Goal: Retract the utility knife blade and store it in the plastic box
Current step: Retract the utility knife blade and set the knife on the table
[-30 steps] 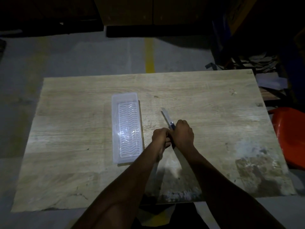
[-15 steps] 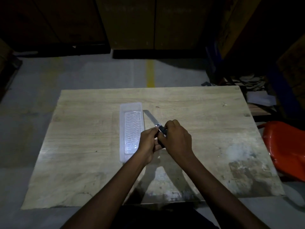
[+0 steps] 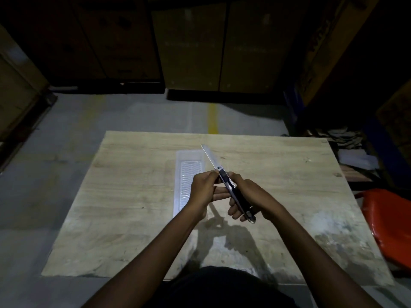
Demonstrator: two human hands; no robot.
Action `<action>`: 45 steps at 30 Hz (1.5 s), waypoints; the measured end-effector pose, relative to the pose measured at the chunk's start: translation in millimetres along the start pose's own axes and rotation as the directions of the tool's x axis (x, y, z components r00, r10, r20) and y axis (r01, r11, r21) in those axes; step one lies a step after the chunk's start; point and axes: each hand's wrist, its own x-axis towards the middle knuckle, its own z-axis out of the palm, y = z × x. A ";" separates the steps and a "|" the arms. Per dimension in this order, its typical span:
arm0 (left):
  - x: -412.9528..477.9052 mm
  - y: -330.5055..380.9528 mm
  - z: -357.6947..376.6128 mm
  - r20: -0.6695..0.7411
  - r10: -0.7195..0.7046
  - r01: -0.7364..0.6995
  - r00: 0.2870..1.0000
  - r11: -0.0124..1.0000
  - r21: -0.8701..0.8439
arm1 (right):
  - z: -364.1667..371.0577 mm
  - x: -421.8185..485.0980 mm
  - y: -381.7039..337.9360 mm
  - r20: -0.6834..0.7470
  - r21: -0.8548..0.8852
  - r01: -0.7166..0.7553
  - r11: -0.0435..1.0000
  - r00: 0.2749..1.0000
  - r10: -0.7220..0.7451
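Steel shows bare past the nose of the utility knife (image 3: 236,192), its blade (image 3: 209,156) fully out and held above the wooden table (image 3: 138,196). The right hand (image 3: 251,197) is closed around the dark handle; the left hand (image 3: 203,188) pinches the front by the slider. Retraction looks underway but not done. Next, the slider must be drawn back, then the knife laid in the open plastic box (image 3: 189,156) just left of it.

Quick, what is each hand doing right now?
Left hand: pinching the front of the utility knife, blade still out.
Right hand: closed around the knife's handle.
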 end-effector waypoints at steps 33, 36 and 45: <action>19.1 23.8 -6.2 -0.231 0.036 -0.055 0.972 0.996 -0.075 | 21.1 22.4 3.5 -0.087 0.062 0.209 0.976 0.975 -0.204; 19.2 24.7 -6.8 -0.241 0.029 -0.054 0.970 0.994 -0.094 | 23.5 20.1 14.6 -0.114 0.074 0.282 0.957 0.955 -0.273; 16.8 23.8 -1.2 -0.200 0.010 -0.028 0.980 0.996 -0.088 | 29.0 19.3 32.8 -0.132 0.224 0.312 0.923 0.948 -0.289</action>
